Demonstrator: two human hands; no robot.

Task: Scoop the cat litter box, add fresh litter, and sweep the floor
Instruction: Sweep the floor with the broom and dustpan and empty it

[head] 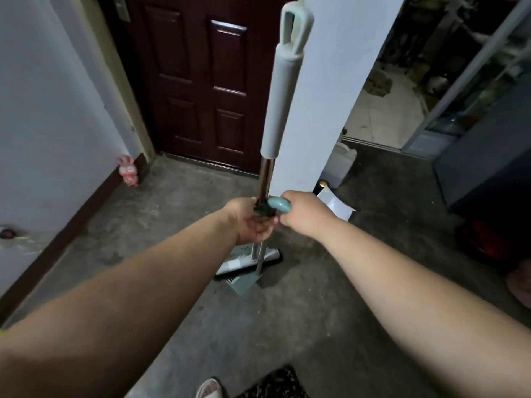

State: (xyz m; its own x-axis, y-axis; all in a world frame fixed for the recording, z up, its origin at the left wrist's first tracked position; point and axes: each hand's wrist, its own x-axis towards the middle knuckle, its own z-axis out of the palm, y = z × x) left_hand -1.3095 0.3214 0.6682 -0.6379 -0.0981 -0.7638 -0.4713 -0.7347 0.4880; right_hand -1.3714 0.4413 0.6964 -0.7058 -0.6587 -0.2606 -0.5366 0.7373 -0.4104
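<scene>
Broom [280, 101] stands upright on the floor [172, 225] against the pillar [330, 96], head down, with the dustpan [242, 284] nested at its foot. Left hand [251, 221] curls its fingers round the metal pole at the dark clip. Right hand [306, 215] wraps the teal pan grip [280, 205] just beside it. Reads as steadying the pole while the pan is unclipped, so sweeping looks not yet begun. Litter box not in view. Around: dark door [201, 81] behind, pink toy [128, 170] by the left wall, white jug [342, 165] and white sheet [337, 206] past the pillar, mat [275, 382] near the person's foot. The pillar crowds the pole on its right; jug and sheet would likely get in the way of sweeping that corner
</scene>
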